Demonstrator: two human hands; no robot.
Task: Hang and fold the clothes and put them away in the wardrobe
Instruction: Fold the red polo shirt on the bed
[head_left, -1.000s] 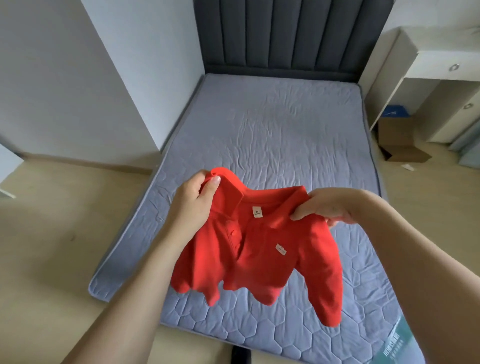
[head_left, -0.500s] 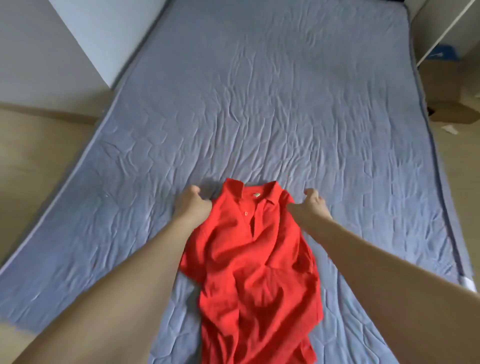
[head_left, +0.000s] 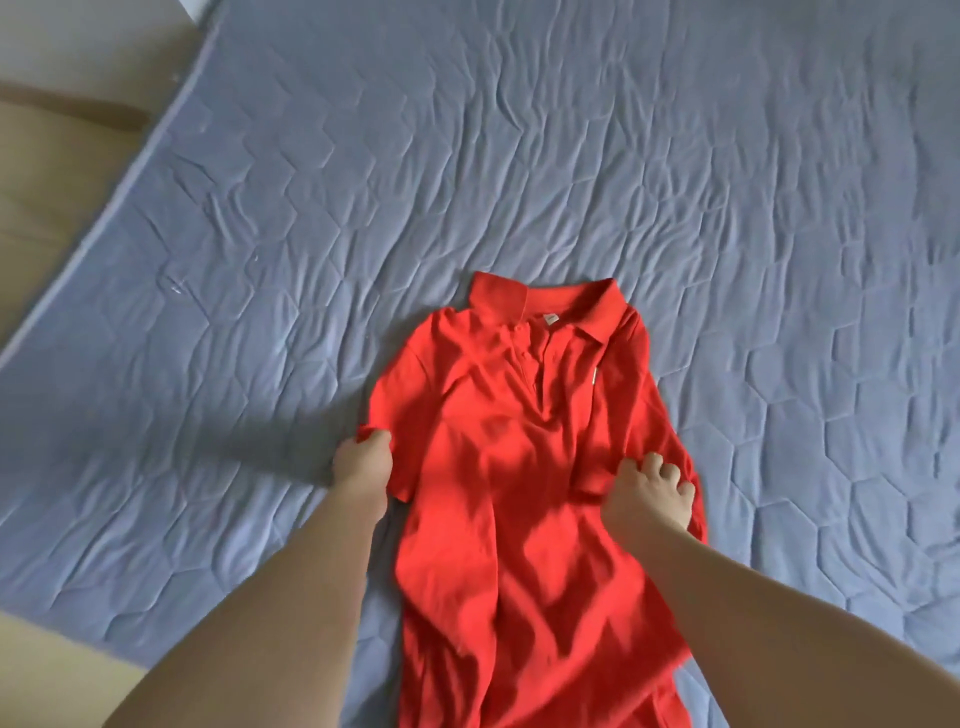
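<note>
here the red polo shirt (head_left: 524, 467) lies face up on the grey quilted mattress (head_left: 519, 156), collar away from the person, body creased and its hem running out of view below. the left hand (head_left: 363, 462) is pinched shut on the left sleeve's edge; the right hand (head_left: 649, 493) grips bunched cloth at the right sleeve. the fabric looks light, soft and limp, so it should slide and wrinkle easily; the 2 sleeve ends or shoulder seams seem the best holds. open mattress surrounds it on 3 sides, while the mattress edge and floor (head_left: 47, 171) sit well off to the left.
</note>
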